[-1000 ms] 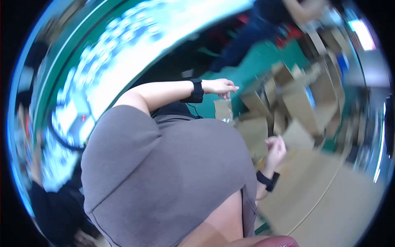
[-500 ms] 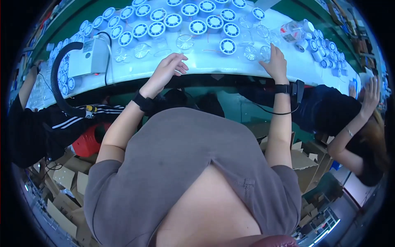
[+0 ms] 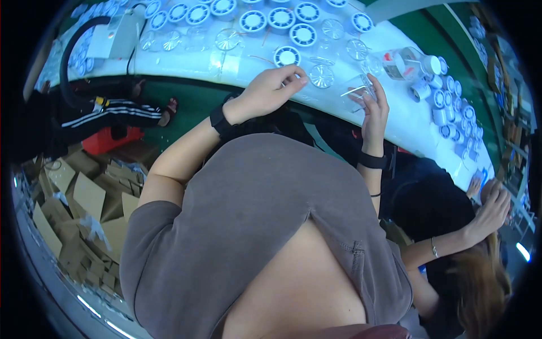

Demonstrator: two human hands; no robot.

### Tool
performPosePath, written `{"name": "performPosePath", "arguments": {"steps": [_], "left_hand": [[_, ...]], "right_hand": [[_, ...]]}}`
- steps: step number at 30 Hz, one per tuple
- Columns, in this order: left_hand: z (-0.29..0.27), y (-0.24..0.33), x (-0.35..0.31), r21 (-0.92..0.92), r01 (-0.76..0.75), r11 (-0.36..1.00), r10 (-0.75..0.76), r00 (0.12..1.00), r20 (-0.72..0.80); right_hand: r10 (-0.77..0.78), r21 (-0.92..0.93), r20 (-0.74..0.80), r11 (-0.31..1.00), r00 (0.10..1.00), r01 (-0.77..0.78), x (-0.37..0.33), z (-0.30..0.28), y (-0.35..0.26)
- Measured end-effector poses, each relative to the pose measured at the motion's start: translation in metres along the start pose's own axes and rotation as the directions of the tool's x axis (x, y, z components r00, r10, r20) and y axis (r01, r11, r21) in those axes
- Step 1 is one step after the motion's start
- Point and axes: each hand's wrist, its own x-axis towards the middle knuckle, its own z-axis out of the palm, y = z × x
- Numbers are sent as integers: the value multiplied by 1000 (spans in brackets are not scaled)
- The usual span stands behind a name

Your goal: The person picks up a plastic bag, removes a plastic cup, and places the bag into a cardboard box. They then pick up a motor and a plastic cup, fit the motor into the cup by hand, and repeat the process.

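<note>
My right hand (image 3: 375, 107) has its fingers round a clear plastic cup-like piece (image 3: 364, 88), lifted near the table's front edge. My left hand (image 3: 274, 93) is over the front edge, fingers loosely bent and apart, with nothing visible in it. Just beyond the left hand stands a white round part with a slotted top (image 3: 287, 56). A clear ribbed piece (image 3: 322, 75) lies between my two hands. Another clear round piece (image 3: 356, 50) is beyond the right hand. Several more slotted white parts (image 3: 281, 18) stand in rows at the back.
A clear jar with a white lid (image 3: 415, 63) lies right of my hand, beside a cluster of white parts (image 3: 451, 107). At left are a white box (image 3: 110, 39) and a black hose (image 3: 66, 62). A co-worker's hand (image 3: 490, 214) is at right; cardboard (image 3: 84, 226) lies at lower left.
My right hand has picked up a clear cup-like piece and drawn it back toward me. My left hand has moved right. The whole view has turned and shifted.
</note>
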Motion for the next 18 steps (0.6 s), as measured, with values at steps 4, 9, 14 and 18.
{"name": "performPosePath", "arguments": {"steps": [4, 9, 14, 18], "left_hand": [[-7, -23, 2, 600, -154, 785, 364, 898, -246], [1, -21, 18, 951, -84, 296, 601, 791, -117], [1, -15, 27, 955, -99, 281, 716, 684, -139], [23, 13, 0, 532, -143, 835, 370, 861, -349]], "right_hand": [[-232, -617, -32, 770, 972, 163, 5, -5, 25], [-408, -779, 26, 563, 913, 274, 2, -6, 56], [-437, -776, 11, 563, 900, 283, -5, -13, 58], [-479, -639, 121, 633, 869, 438, -17, 15, -3]]}}
